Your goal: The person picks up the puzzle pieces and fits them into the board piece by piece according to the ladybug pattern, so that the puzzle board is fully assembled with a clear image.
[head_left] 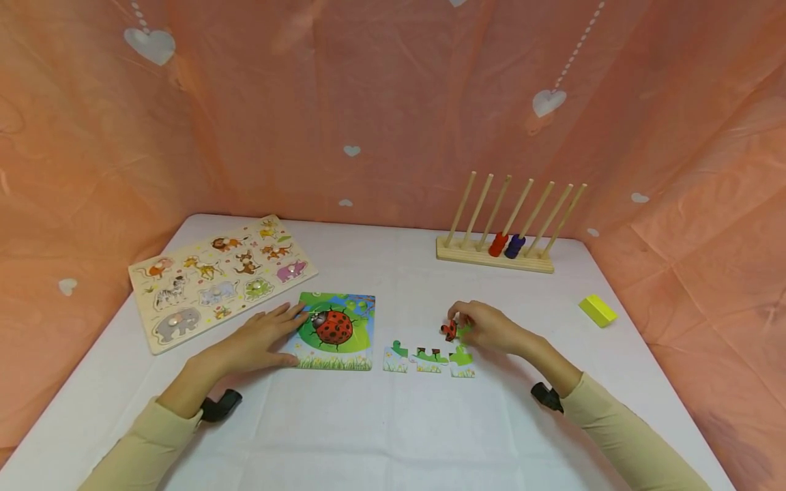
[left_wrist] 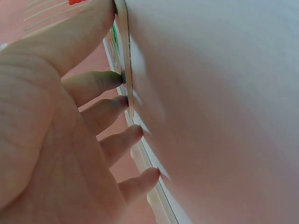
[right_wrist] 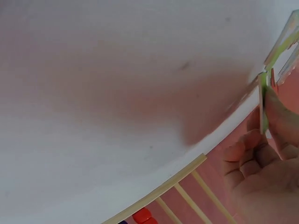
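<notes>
My left hand (head_left: 264, 339) lies with fingers spread at the left edge of a square ladybug picture board (head_left: 334, 334). In the left wrist view, its thumb and some fingertips touch the thin board (left_wrist: 125, 51). My right hand (head_left: 488, 327) pinches a jigsaw piece (right_wrist: 263, 102) between thumb and fingers, with the piece tilted up off the table. From the head camera, red-and-black and green parts (head_left: 450, 331) show at those fingertips; whether they form one piece I cannot tell. Below lie three grass-edged jigsaw pieces in a row, the left one (head_left: 396, 359), middle (head_left: 432, 361) and right (head_left: 462, 363).
A wooden animal peg puzzle (head_left: 224, 279) lies at the back left. At the back right stands a wooden rack of upright rods (head_left: 494, 256) bearing red and purple beads. A yellow block (head_left: 598, 310) sits near the right edge of the white-covered table (head_left: 368, 429).
</notes>
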`<state>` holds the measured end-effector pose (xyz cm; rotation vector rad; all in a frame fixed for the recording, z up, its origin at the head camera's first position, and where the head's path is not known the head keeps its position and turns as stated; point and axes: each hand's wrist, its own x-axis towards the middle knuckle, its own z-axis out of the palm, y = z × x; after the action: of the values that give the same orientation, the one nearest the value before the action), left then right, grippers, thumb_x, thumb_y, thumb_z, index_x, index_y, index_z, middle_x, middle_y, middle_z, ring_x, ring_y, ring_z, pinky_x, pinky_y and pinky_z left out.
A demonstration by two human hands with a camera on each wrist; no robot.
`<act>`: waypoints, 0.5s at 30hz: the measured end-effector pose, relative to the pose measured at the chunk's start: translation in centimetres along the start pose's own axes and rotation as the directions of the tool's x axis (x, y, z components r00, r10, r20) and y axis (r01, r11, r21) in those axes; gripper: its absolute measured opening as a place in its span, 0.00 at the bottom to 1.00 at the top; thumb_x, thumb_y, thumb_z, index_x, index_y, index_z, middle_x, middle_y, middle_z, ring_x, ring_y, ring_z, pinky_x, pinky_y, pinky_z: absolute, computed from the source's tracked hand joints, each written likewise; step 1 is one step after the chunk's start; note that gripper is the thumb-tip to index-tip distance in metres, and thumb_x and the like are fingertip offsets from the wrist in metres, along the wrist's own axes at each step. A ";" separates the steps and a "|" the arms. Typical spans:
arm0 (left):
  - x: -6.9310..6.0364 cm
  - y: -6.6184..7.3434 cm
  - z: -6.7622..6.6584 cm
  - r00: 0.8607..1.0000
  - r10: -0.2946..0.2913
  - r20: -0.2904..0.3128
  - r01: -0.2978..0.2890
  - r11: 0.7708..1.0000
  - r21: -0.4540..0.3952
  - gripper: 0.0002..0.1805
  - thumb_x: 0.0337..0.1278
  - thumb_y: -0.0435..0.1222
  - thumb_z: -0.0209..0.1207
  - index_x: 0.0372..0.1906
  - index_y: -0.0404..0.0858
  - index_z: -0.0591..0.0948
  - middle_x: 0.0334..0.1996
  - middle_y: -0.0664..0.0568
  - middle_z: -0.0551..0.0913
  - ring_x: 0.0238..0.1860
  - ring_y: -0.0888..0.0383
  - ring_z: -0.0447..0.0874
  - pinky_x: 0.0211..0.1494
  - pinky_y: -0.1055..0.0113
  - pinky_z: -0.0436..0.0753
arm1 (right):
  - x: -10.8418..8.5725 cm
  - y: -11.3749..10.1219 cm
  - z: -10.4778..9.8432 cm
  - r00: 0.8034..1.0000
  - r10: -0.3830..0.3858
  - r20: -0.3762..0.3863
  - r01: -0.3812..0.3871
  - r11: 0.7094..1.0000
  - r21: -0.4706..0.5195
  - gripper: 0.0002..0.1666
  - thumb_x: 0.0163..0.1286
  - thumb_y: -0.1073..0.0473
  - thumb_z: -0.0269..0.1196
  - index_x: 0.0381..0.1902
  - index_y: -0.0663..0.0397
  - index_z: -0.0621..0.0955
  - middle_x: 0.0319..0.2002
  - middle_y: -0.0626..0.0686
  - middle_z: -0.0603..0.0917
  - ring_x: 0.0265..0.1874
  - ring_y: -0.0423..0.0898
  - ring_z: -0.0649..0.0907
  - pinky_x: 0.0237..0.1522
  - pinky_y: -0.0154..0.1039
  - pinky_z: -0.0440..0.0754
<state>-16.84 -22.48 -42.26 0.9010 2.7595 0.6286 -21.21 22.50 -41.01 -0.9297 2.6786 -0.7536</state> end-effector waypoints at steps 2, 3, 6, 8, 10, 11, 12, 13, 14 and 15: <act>0.0 0.0 0.0 1.000 0.001 0.000 -0.001 1.000 0.000 0.46 0.56 0.52 0.68 0.72 0.30 0.66 0.74 0.33 0.58 0.73 0.28 0.52 0.66 0.25 0.55 | 0.1 0.1 0.0 0.999 -0.033 -0.026 0.033 0.999 -0.001 0.19 0.59 0.77 0.62 0.46 0.56 0.80 0.31 0.46 0.79 0.33 0.44 0.76 0.38 0.42 0.76; 0.0 0.0 0.0 1.000 -0.001 0.000 0.001 1.000 -0.001 0.46 0.56 0.52 0.68 0.72 0.30 0.66 0.75 0.33 0.58 0.73 0.28 0.52 0.66 0.26 0.55 | 0.1 0.2 0.0 0.998 -0.046 -0.038 0.046 0.999 0.000 0.18 0.61 0.77 0.61 0.46 0.56 0.80 0.30 0.45 0.79 0.32 0.43 0.76 0.37 0.40 0.76; 0.0 0.0 0.1 1.000 -0.006 0.000 0.006 1.000 -0.001 0.46 0.55 0.52 0.68 0.72 0.31 0.66 0.75 0.33 0.58 0.73 0.28 0.51 0.66 0.26 0.54 | 0.5 0.3 0.1 0.995 -0.075 -0.064 0.076 0.997 0.009 0.13 0.66 0.75 0.61 0.45 0.57 0.81 0.28 0.44 0.79 0.29 0.40 0.75 0.34 0.37 0.76; 0.1 0.0 0.0 1.000 -0.008 0.000 0.008 1.000 -0.002 0.46 0.55 0.52 0.68 0.73 0.31 0.66 0.75 0.34 0.58 0.73 0.28 0.51 0.66 0.26 0.54 | 0.9 0.3 0.1 0.994 -0.088 -0.073 0.089 0.996 0.017 0.11 0.68 0.73 0.61 0.45 0.57 0.81 0.28 0.44 0.79 0.27 0.39 0.74 0.32 0.36 0.76; 0.1 0.0 0.0 1.000 -0.010 0.000 0.010 1.000 -0.002 0.46 0.55 0.52 0.68 0.72 0.31 0.66 0.75 0.33 0.58 0.73 0.28 0.51 0.66 0.26 0.54 | 1.5 0.1 0.3 0.991 -0.110 -0.079 0.112 0.993 0.025 0.10 0.67 0.73 0.62 0.45 0.58 0.81 0.27 0.45 0.79 0.26 0.39 0.74 0.31 0.36 0.76; 0.1 0.0 0.0 1.000 -0.010 0.000 0.010 1.000 -0.002 0.46 0.55 0.52 0.68 0.72 0.31 0.66 0.75 0.33 0.58 0.73 0.28 0.52 0.66 0.26 0.54 | 1.9 -0.1 0.3 0.990 -0.121 -0.079 0.123 0.992 0.027 0.11 0.67 0.73 0.62 0.45 0.58 0.81 0.27 0.45 0.79 0.26 0.38 0.74 0.31 0.35 0.76; 0.0 0.0 0.0 1.000 -0.009 0.000 0.009 1.000 -0.003 0.46 0.55 0.52 0.68 0.72 0.31 0.66 0.75 0.33 0.58 0.73 0.28 0.52 0.66 0.26 0.54 | 2.3 -0.3 0.4 0.988 -0.132 -0.076 0.135 0.990 0.029 0.11 0.67 0.73 0.63 0.45 0.58 0.80 0.27 0.46 0.80 0.26 0.38 0.75 0.31 0.35 0.76; 0.0 0.0 0.0 1.000 -0.009 0.000 0.009 1.000 -0.004 0.46 0.55 0.52 0.68 0.72 0.31 0.66 0.75 0.33 0.58 0.73 0.28 0.52 0.66 0.26 0.54 | 2.8 -0.6 0.5 0.987 -0.145 -0.072 0.148 0.989 0.031 0.10 0.67 0.73 0.63 0.44 0.58 0.80 0.27 0.46 0.80 0.27 0.38 0.75 0.31 0.35 0.76; 0.0 0.0 0.0 1.000 -0.010 0.000 0.010 1.000 -0.006 0.46 0.55 0.52 0.68 0.73 0.31 0.66 0.75 0.33 0.58 0.73 0.28 0.51 0.67 0.26 0.54 | 3.3 -0.9 0.6 0.985 -0.159 -0.065 0.162 0.986 0.032 0.10 0.67 0.73 0.63 0.44 0.58 0.80 0.28 0.46 0.80 0.27 0.38 0.75 0.31 0.35 0.76; 0.0 0.0 0.0 1.000 -0.011 0.000 0.011 1.000 -0.006 0.46 0.55 0.53 0.68 0.73 0.31 0.66 0.75 0.33 0.58 0.73 0.28 0.51 0.67 0.26 0.54 | 3.8 -1.2 0.8 0.983 -0.173 -0.058 0.175 0.984 0.035 0.10 0.66 0.73 0.63 0.44 0.58 0.80 0.28 0.46 0.80 0.27 0.38 0.75 0.31 0.34 0.76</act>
<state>-16.85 -22.44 -42.25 0.8845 2.7590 0.6351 -23.27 18.97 -41.11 -1.1610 2.6427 -0.8777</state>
